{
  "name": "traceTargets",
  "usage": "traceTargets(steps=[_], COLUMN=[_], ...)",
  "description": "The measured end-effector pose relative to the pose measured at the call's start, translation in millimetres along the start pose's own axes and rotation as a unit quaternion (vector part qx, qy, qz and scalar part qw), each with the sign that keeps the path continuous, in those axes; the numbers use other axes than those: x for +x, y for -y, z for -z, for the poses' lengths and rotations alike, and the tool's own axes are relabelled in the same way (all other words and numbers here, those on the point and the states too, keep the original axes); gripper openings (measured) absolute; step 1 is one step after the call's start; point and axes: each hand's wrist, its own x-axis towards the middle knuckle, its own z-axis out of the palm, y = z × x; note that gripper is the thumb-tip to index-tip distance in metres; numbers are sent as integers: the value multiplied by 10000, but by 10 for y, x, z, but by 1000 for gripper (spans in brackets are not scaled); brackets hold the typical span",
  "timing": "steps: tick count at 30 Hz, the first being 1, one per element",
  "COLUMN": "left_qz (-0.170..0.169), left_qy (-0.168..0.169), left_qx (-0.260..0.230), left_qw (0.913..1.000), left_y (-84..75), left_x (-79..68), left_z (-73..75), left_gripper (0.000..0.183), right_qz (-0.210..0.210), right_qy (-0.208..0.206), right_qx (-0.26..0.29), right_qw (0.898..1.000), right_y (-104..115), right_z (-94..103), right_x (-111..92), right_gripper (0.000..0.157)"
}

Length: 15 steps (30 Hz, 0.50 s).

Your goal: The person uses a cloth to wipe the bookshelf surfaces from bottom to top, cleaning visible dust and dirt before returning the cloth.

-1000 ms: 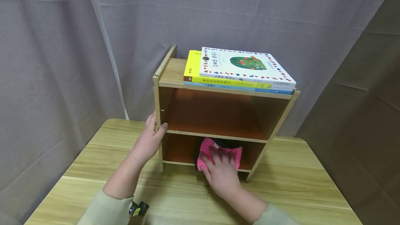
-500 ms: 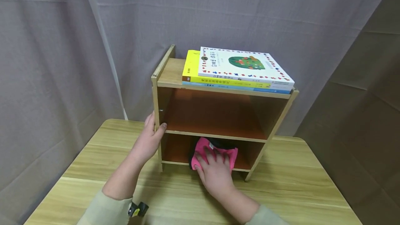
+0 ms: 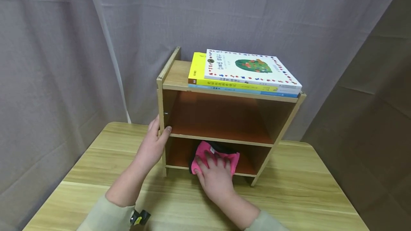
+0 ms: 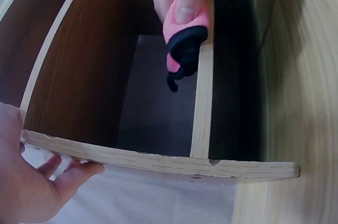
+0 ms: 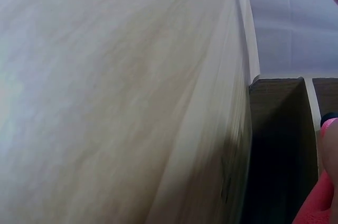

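My left hand [image 3: 152, 142] grips the left side panel of a small wooden shelf unit [image 3: 221, 140], its thumb on the front edge. In the left wrist view that hand [image 4: 37, 176] has its fingers round the outer face of the panel. On the lowest board, my right hand [image 3: 216, 179] holds a pink and black cloth [image 3: 201, 149] with a small white tag, fingers spread over it. The left wrist view shows the cloth [image 4: 186, 44] bunched under the thumb at the board's front edge. Only a bit of cloth [image 5: 315, 203] shows in the right wrist view.
A stack of books [image 3: 244, 68] lies on the unit's top board, white cover uppermost. The unit stands on a wood-grain table [image 3: 305, 188] with rounded back corners. Grey curtains [image 3: 224, 10] hang behind and at the sides. A small black device [image 3: 140, 217] sits at the left sleeve.
My right hand and the cloth have slid left along the lowest board. The left hand has stayed on the side panel, and the books have not moved.
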Motion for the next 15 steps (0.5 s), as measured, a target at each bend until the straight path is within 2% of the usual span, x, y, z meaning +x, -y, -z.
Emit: traceTargets(steps=[6, 11, 15], left_qz=[162, 554, 601], left_qy=[-82, -4, 73], left_qx=[54, 185, -28], left_qw=[9998, 9983, 9982], left_y=[-1, -11, -54], left_x=[-50, -147, -236], left_z=[-17, 17, 46], left_gripper=[55, 60, 59], right_qz=[-5, -48, -95], right_qy=[46, 333, 385], right_qx=[1, -10, -19], right_qw=[10000, 9994, 9992], right_y=[88, 179, 227], right_z=[0, 5, 15], right_x=[64, 124, 155], right_gripper=[39, 39, 38])
